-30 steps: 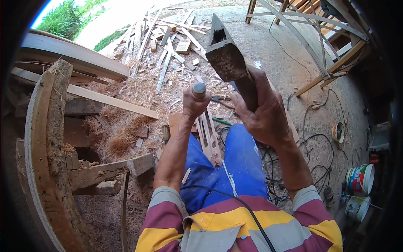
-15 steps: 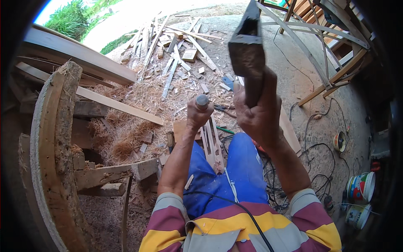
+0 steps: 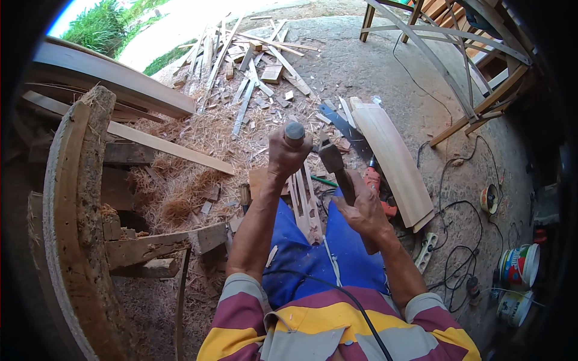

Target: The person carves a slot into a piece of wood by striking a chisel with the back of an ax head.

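My left hand is wrapped round an upright chisel, its round grey handle end facing up and its blade hidden below the fist. Under that fist, a pale slotted piece of wood lies between my blue-trousered legs. My right hand grips a hammer by the handle. The dark hammer head is just right of the chisel and lower than its top in the picture, with a small gap between them.
Pale boards, a handsaw and a red drill lie on the right, near a power strip and tangled cords. Shavings and a scrap-wood pile spread ahead. A thick curved timber stands left; buckets sit far right.
My right hand has swung the hammer down from high in front of me to beside the chisel. My left fist with the chisel has shifted slightly up and right in view.
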{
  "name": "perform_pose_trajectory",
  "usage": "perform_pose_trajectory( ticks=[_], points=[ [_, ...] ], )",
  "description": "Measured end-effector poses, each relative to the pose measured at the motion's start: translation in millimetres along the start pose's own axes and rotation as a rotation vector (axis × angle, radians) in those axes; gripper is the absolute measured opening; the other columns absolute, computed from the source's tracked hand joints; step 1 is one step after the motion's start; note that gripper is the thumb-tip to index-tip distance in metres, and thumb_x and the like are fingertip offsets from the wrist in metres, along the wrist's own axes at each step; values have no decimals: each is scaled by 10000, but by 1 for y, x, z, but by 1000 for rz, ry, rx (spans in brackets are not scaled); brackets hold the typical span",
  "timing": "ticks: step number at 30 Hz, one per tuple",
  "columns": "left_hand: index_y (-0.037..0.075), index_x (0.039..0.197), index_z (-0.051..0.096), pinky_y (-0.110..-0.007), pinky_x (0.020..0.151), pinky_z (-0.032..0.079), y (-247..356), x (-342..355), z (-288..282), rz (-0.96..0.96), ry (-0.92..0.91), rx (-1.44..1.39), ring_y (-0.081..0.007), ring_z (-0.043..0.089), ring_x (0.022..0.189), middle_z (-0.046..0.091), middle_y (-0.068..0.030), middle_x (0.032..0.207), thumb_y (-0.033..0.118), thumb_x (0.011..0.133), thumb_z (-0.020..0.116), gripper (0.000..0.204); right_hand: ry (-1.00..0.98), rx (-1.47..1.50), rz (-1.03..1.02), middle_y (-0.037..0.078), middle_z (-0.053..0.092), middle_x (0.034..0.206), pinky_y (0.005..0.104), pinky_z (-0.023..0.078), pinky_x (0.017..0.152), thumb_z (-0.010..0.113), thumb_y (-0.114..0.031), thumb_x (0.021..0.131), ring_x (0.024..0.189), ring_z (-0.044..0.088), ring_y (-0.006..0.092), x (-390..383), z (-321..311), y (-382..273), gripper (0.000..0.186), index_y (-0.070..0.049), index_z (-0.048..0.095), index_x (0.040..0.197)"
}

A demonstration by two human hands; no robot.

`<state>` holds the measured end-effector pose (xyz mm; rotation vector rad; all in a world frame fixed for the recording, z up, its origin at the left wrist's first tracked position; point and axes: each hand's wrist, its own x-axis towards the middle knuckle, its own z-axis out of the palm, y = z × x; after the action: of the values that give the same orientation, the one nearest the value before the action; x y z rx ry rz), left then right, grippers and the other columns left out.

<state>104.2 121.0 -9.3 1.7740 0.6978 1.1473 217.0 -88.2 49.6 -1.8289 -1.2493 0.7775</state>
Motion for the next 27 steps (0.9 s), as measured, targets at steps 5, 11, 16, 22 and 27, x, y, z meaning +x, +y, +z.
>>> perform_pose_trajectory(
  ticks=[5,11,16,22,27],
  points=[
    [50,780,607,-283,617,500,-10,-17,0,-11,-7,34,-78,579,650,612,2,698,104,785,755,158,-7,16,63,180,651,1002,440,501,874,714,-163,843,925,653,330,-3,-1,-6,545,-67,496,1333],
    [36,744,577,-321,584,491,-14,-18,5,4,-13,57,-120,566,599,590,-41,656,115,759,737,179,3,57,29,173,650,988,421,502,860,719,-149,839,906,648,295,-4,0,3,556,-55,495,1340],
    [32,732,568,-336,572,491,-28,-15,6,39,-8,-38,-137,572,585,590,-55,643,107,751,711,162,2,39,-89,157,653,945,408,507,835,722,-130,837,875,645,278,0,-13,-23,553,-51,502,1338],
    [17,979,668,-369,687,543,-14,-21,2,384,23,107,-325,691,740,678,-153,787,131,748,765,276,20,-365,-340,286,660,957,549,520,754,646,-28,825,897,633,510,29,-13,-42,630,-63,391,1400],
    [42,965,692,-372,724,543,-13,-33,-22,170,-38,-4,-298,691,810,706,-122,896,140,736,790,268,-89,-443,-382,283,661,946,559,510,786,625,-14,832,896,641,503,30,-11,-39,588,-65,407,1376]
  ],
)
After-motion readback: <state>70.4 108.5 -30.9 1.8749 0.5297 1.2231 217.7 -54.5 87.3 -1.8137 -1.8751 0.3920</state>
